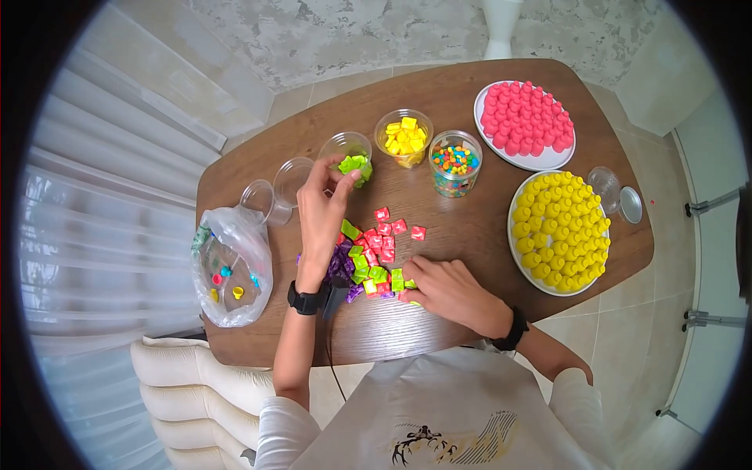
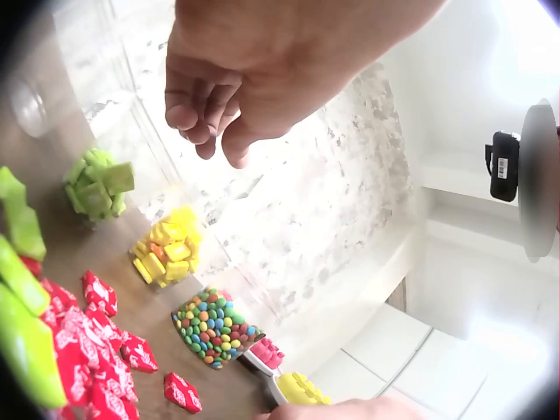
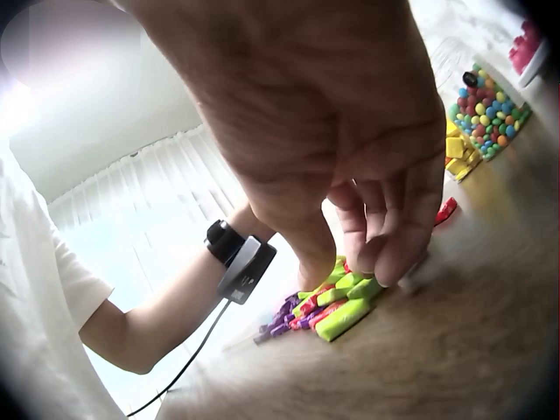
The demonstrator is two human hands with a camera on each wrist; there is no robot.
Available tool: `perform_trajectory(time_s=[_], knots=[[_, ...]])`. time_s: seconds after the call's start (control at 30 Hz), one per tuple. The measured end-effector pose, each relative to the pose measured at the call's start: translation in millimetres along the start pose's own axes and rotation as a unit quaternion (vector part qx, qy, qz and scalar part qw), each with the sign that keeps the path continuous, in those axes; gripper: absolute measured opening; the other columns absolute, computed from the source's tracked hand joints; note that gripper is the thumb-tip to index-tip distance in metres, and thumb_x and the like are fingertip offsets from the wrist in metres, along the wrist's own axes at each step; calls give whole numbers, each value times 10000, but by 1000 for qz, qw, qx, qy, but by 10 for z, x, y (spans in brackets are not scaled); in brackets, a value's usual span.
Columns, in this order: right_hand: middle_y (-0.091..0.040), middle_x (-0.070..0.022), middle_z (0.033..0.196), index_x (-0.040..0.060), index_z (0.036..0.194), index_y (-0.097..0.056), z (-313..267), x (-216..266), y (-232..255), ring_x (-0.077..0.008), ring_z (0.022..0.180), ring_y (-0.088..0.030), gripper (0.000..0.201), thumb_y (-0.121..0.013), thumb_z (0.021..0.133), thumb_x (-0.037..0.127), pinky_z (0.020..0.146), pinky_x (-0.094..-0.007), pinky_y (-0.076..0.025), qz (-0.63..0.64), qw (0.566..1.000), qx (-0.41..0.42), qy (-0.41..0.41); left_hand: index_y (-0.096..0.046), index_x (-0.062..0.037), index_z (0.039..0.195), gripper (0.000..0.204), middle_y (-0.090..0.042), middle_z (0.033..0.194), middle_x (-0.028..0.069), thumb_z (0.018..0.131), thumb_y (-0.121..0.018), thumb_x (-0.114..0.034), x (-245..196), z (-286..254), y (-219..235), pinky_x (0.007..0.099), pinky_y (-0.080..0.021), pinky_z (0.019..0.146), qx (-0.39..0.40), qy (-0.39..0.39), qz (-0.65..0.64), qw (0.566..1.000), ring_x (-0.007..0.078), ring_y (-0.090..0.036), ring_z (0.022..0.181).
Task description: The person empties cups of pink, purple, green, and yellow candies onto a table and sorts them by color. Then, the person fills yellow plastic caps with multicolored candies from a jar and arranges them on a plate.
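Observation:
My left hand [image 1: 319, 215] hangs beside and over the near side of a clear cup [image 1: 341, 139] of green-wrapped candies [image 1: 356, 166]. In the left wrist view its fingers bend loosely and nothing shows between them and the thumb. On the table before me lies a mixed pile of red candies [image 1: 384, 235], purple candies [image 1: 340, 262] and green candies [image 1: 377, 274]. My right hand [image 1: 454, 291] reaches down at the pile's right edge. Its thumb and fingertips stand apart around green candies [image 3: 354, 289] in the right wrist view.
Behind the pile stand a cup of yellow candies [image 1: 406, 145] and a jar of colourful round candies [image 1: 456, 163]. Plates of pink pieces [image 1: 525, 117] and yellow pieces [image 1: 558, 231] are at right. Clear cups [image 1: 291, 178] and a plastic bag [image 1: 254, 290] with small pieces sit left.

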State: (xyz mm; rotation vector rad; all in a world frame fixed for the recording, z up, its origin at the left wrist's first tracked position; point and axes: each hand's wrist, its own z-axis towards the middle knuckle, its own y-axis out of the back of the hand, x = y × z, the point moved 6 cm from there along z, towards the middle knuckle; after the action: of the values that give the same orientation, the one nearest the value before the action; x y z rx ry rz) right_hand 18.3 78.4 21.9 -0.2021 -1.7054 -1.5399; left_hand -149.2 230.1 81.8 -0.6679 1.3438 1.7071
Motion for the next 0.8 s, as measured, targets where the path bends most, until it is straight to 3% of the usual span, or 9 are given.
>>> perform_trajectory(time_s=[0.17, 0.23, 0.3, 0.37, 0.67, 0.8], knots=[[-552, -137, 1062, -12, 1084, -559, -69, 91, -125, -308, 880, -699, 344, -721, 928, 248, 636, -449, -545, -89, 996, 0, 16, -710, 13, 1160, 258, -677, 745, 28, 943, -757, -118, 35, -76, 8, 266, -442, 595, 14, 39, -28, 999, 77, -556, 648], [-555, -149, 1054, -16, 1093, -552, -55, 95, -137, -319, 887, -696, 336, -717, 930, 227, 640, -449, -554, -89, 996, -17, 12, -703, 8, 1165, 208, -624, 784, -36, 988, -715, -101, -1, -110, -8, 214, -390, 584, 43, 39, -33, 998, 23, -510, 672], [-558, -161, 1046, -19, 1101, -544, -33, 106, -95, -330, 895, -693, 328, -713, 933, 206, 644, -448, -564, -89, 995, -35, 8, -710, 8, 1149, 192, -626, 784, -35, 989, -714, -98, 1, -140, -18, 213, -389, 584, 54, 44, -41, 997, 22, -510, 672], [-583, -186, 1043, -17, 1030, -553, -1, 85, -44, -301, 920, -687, 212, -676, 865, 36, 668, -411, -592, -78, 997, -7, -30, -717, 7, 1134, 176, -627, 783, -34, 990, -712, -95, -6, -174, -31, 211, -388, 585, 65, 51, -49, 995, 22, -510, 672], [-583, -156, 996, -19, 1078, -547, -13, -106, 83, -307, 953, -676, 255, -684, 876, 56, 672, -400, -595, -129, 985, -79, -82, -749, 5, 1059, 136, -665, 796, -18, 987, -722, -106, -35, -228, -77, 208, -403, 588, 86, 57, -52, 993, 27, -528, 671], [-588, -154, 1005, -21, 1094, -557, 1, -176, 93, -305, 955, -675, 259, -687, 888, 67, 685, -395, -596, -143, 984, -64, -85, -756, 9, 1043, 138, -673, 786, -14, 979, -729, -110, -67, -243, -93, 210, -411, 578, 91, 61, -50, 993, 29, -533, 658]])
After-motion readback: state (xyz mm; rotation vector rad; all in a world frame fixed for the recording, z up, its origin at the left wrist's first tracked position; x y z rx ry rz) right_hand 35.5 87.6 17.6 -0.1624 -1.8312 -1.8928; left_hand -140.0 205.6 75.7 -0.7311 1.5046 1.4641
